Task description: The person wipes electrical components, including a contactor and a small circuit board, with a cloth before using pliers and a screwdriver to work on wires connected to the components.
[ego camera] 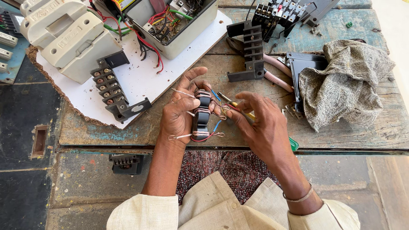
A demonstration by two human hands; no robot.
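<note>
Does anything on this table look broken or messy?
Yes. The grey box at the top lies open, red and green wires spilling out. A crumpled cloth lies on the right.

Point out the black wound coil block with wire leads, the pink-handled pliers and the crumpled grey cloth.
Black wound coil block with wire leads (201, 117): head view, on its dark body between the windings.
Pink-handled pliers (277, 64): head view, on the upper pink handle.
Crumpled grey cloth (345, 81): head view, on its middle folds.
</note>
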